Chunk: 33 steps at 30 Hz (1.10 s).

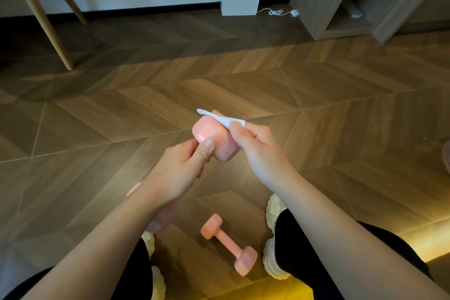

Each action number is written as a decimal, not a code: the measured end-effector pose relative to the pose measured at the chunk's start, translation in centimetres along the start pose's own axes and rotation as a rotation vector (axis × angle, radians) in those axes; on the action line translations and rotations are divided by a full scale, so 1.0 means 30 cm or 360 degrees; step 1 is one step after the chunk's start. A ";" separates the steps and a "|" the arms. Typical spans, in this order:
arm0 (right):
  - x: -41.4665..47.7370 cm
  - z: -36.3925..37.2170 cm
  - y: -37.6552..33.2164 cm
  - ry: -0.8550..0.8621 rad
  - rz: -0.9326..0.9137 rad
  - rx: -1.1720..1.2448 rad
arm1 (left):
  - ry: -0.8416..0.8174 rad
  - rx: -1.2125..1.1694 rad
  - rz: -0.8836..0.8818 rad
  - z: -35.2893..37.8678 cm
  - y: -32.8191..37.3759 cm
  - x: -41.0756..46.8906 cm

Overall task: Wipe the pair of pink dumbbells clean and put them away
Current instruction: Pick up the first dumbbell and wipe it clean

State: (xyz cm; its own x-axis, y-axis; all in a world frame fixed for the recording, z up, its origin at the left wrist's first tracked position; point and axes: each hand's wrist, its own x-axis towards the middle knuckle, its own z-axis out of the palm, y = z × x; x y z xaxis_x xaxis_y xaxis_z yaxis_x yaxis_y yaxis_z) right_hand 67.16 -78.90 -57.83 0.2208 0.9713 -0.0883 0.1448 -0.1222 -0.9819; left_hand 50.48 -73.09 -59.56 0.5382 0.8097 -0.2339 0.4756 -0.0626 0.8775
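- The left hand point(185, 165) gripped the raised dumbbell point(214, 139) by its handle, while the right hand point(255, 143) pinched a white wipe point(224, 119) against its upper head.
- Wiping seemed underway, not finished.
- The second dumbbell point(229, 243) lay on the floor point(97, 117) below the raised dumbbell; neither was stored yet.

Pink dumbbell point(207, 129) aloft; twin point(227, 243) on floor point(316, 105)
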 end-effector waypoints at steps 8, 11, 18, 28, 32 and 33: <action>-0.035 -0.017 0.018 -0.0059 -0.0073 -0.0124 | 0.0146 -0.0228 -0.0116 -0.003 -0.008 0.003; -0.039 -0.020 0.018 0.0022 -0.0014 -0.0180 | 0.0226 -0.0361 -0.0141 -0.002 -0.021 -0.001; -0.037 -0.004 -0.006 0.0127 0.0050 -0.0147 | 0.0228 -0.0314 -0.0064 -0.012 -0.017 0.002; -0.033 0.007 -0.010 0.0045 -0.0052 -0.0099 | 0.0128 0.0156 -0.0028 0.006 -0.011 0.002; -0.037 0.002 0.001 0.0059 -0.0080 -0.0188 | 0.0174 0.0097 -0.0065 0.004 -0.016 0.007; -0.039 -0.002 0.005 0.0065 -0.0078 -0.0218 | 0.0195 0.0018 -0.0090 0.005 -0.016 0.006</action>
State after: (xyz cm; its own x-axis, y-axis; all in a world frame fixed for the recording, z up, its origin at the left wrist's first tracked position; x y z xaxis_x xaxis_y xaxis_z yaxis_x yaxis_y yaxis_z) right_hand 66.97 -80.06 -57.85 0.2490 0.9680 -0.0312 0.2858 -0.1042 -0.9526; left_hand 50.46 -73.01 -60.10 0.4215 0.8772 -0.2297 0.5112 -0.0207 0.8592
